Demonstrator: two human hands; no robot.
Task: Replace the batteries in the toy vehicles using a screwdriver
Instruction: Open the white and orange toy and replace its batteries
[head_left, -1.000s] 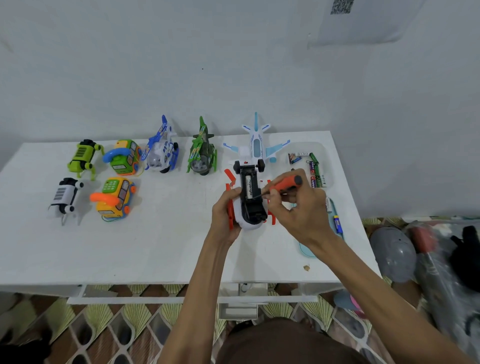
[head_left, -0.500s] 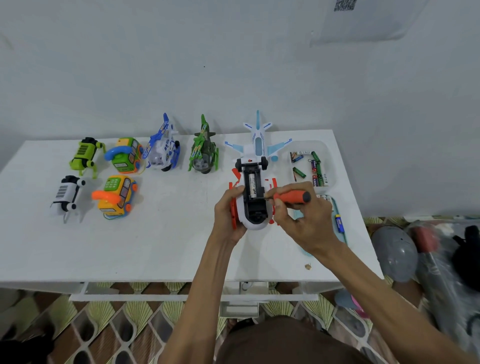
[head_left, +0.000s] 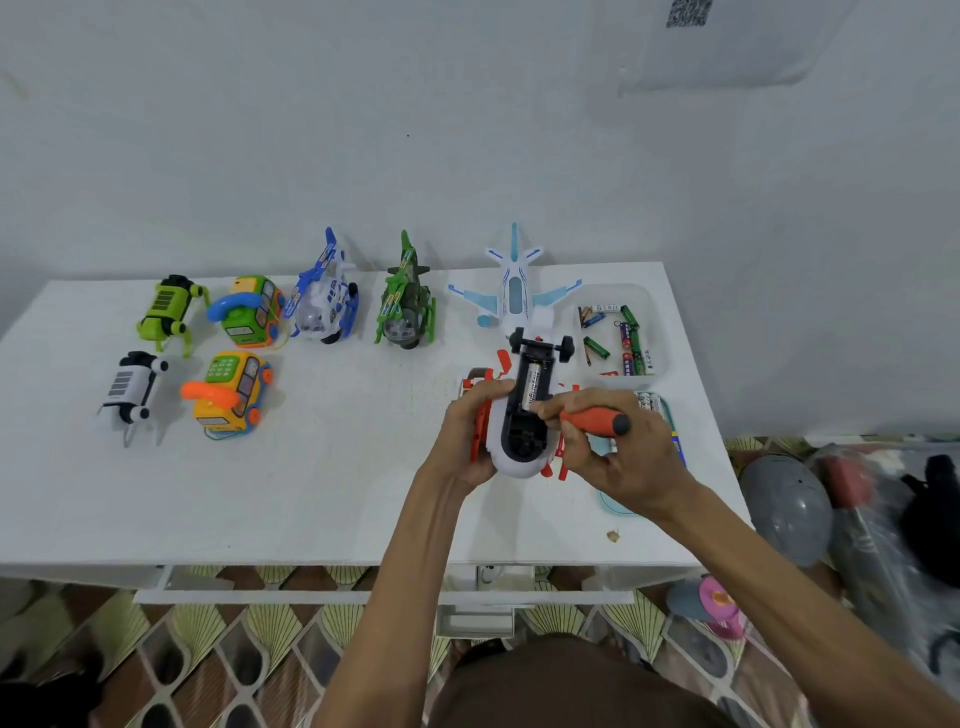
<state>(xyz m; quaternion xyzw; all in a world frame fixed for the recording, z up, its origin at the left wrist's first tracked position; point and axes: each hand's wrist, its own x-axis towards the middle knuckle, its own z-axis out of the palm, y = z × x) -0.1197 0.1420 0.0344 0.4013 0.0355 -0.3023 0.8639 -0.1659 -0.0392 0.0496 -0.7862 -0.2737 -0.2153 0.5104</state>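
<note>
A white and red toy vehicle (head_left: 519, 457) lies upside down on the white table (head_left: 322, 493), its black battery bay open with one battery (head_left: 532, 389) showing inside. My left hand (head_left: 465, 441) grips the toy's left side. My right hand (head_left: 618, 452) holds an orange-handled screwdriver (head_left: 597, 418), its tip pointing left into the battery bay. A clear tray (head_left: 654, 332) with several loose batteries stands behind my right hand.
Other toys line the back: a white-blue plane (head_left: 514, 291), green helicopter (head_left: 405, 312), blue-white helicopter (head_left: 324, 301), two bus phones (head_left: 228, 395), a green robot dog (head_left: 169, 312) and a white one (head_left: 130, 389). A teal tray (head_left: 670, 431) lies under my right hand. Clutter sits on the floor at right.
The screwdriver handle dropped from a raised tilt to nearly level, and my right hand slid slightly toward the toy's nose. My left hand kept its grip.
</note>
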